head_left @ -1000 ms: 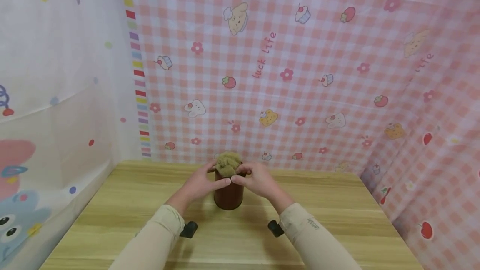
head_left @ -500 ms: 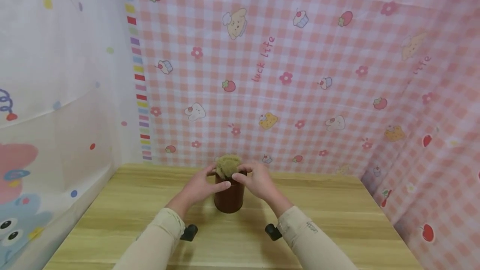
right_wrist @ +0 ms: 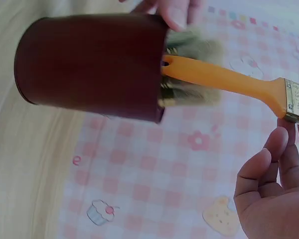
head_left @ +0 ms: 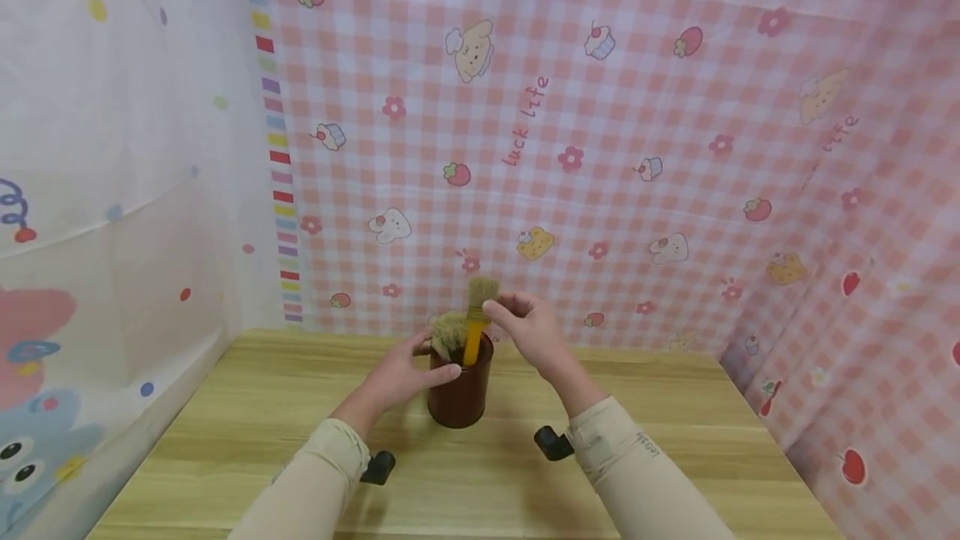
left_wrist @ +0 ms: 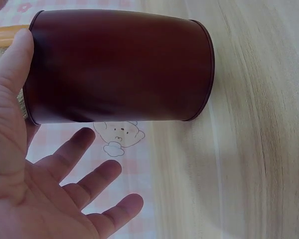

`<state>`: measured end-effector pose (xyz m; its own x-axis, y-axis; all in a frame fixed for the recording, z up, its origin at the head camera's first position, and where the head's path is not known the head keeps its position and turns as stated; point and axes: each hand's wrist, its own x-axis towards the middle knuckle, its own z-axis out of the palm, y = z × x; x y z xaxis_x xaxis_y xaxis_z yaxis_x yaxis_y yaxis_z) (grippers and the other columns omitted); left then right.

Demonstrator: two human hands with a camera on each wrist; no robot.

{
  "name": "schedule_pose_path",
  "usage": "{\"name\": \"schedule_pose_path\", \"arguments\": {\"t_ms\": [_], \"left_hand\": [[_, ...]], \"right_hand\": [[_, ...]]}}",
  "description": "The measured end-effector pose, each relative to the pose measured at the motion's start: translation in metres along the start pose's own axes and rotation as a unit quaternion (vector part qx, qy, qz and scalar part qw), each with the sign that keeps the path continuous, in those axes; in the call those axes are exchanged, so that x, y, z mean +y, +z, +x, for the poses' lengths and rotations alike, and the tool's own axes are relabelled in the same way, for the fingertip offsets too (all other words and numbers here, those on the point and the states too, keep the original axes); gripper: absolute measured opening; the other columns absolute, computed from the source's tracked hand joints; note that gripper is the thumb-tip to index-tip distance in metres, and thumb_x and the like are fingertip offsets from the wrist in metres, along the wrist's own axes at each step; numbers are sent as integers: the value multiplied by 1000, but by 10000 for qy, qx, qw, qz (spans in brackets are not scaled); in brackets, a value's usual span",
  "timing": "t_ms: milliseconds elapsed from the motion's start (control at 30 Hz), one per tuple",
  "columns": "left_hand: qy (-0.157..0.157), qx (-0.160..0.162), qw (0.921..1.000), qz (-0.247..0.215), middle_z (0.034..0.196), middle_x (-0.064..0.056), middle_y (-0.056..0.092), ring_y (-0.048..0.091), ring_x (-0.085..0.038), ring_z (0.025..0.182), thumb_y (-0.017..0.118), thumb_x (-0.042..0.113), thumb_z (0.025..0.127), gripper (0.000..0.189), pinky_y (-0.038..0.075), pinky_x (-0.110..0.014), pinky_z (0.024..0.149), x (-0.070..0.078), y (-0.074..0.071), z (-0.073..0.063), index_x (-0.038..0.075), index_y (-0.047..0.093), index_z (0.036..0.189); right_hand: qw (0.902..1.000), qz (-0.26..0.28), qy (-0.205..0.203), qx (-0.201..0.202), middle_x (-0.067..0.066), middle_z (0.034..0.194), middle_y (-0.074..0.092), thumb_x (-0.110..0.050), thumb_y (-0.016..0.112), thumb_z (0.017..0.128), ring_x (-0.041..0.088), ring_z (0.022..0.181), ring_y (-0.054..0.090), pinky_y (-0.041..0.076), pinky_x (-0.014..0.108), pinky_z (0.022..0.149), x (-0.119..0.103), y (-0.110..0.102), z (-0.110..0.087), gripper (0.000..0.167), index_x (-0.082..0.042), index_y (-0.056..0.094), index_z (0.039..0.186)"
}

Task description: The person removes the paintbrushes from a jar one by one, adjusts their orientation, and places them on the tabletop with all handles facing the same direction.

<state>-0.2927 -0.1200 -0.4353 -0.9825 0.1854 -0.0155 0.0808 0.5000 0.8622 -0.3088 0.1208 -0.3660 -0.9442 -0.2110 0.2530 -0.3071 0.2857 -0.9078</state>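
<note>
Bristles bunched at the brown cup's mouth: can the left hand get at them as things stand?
Probably yes: the bristles stand above the open mouth of the cup, right beside the left hand. Its thumb is on the cup, though, so its hold may need shifting first.

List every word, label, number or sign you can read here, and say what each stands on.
"luck life": pink-and-white checked cloth, in pink script.
"life": same cloth, farther right, by a fold.
"e": same cloth, seemingly a lone letter, right wrist view.
Too small to read: dark lettering on the cream fabric right sleeve.
Too small to read: stamping on the shiny metal band of the orange-handled, pale-bristled brush.
</note>
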Motion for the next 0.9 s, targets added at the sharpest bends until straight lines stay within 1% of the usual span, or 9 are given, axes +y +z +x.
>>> {"name": "schedule_pose_path", "arguments": {"t_ms": [67, 133, 233, 333, 467, 567, 667, 800, 900], "left_hand": [[-4, 15, 10000, 17, 162, -19, 52, 45, -46, 152, 81, 57, 92, 100, 38, -69, 121, -1, 0, 0, 19, 32, 170], [-25, 47, 10000, 29, 162, -19, 53, 45, -45, 153, 81, 57, 92, 99, 38, -69, 122, 0, 1, 0, 19, 33, 170], [-17, 79, 9999, 87, 161, -19, 54, 46, -45, 152, 81, 57, 92, 100, 39, -67, 122, 0, 1, 0, 18, 33, 170], [-11, 94, 9999, 116, 161, -19, 54, 47, -44, 152, 82, 57, 91, 101, 40, -66, 121, 1, 2, 0, 17, 33, 170], [-5, 112, 9999, 78, 160, -18, 55, 47, -44, 152, 82, 58, 91, 101, 40, -65, 121, 1, 2, 0, 17, 34, 169], [7, 114, 9999, 52, 160, -18, 55, 47, -44, 152, 82, 59, 91, 100, 40, -66, 121, 0, 2, 0, 17, 35, 169], [15, 104, 9999, 13, 160, -18, 55, 47, -44, 152, 82, 58, 91, 100, 40, -66, 121, 0, 2, 0, 17, 35, 169], [17, 115, 9999, 13, 159, -19, 56, 47, -44, 152, 82, 57, 91, 99, 41, -65, 121, 1, 1, 0, 17, 36, 169], [18, 110, 9999, 38, 159, -18, 56, 48, -43, 151, 82, 58, 91, 99, 41, -65, 121, 1, 1, 0, 19, 36, 169]], "right_hand": [[9996, 75, 221, 163, 7, 121, 77, -40, 73, 103, 23, 115, 70, 55, 51, 109, -5, -8, 1, 34, -14, 78, 125], [9988, 133, 353, 305, 8, 125, 76, -40, 72, 104, 24, 115, 70, 55, 50, 109, -8, -16, 2, 38, -13, 76, 131], [9970, 250, 460, 578, 11, 125, 76, -37, 73, 104, 23, 106, 69, 58, 41, 99, -10, -30, 3, 42, -9, 73, 135], [9950, 133, 706, 687, 9, 121, 76, -42, 72, 104, 18, 99, 66, 55, 31, 88, -9, -43, 3, 44, -10, 73, 134], [9911, -219, 1199, 528, 6, 117, 75, -47, 72, 103, 22, 101, 65, 53, 29, 85, 0, -56, 1, 44, -11, 75, 129], [9853, -422, 1623, 313, 5, 113, 75, -46, 72, 103, 24, 101, 64, 52, 30, 82, 15, -58, -4, 41, -11, 77, 125], [9785, -542, 1991, 69, 4, 107, 74, -44, 72, 103, 21, 92, 58, 47, 29, 75, 36, -52, -9, 36, -12, 79, 120], [9743, -509, 2186, -217, 4, 100, 75, -39, 73, 103, 15, 74, 47, 36, 26, 63, 61, -38, -14, 31, -10, 80, 113], [9710, -548, 2304, -334, 5, 97, 75, -36, 73, 103, 11, 65, 40, 32, 25, 58, 74, -27, -18, 31, -7, 80, 112]]}}
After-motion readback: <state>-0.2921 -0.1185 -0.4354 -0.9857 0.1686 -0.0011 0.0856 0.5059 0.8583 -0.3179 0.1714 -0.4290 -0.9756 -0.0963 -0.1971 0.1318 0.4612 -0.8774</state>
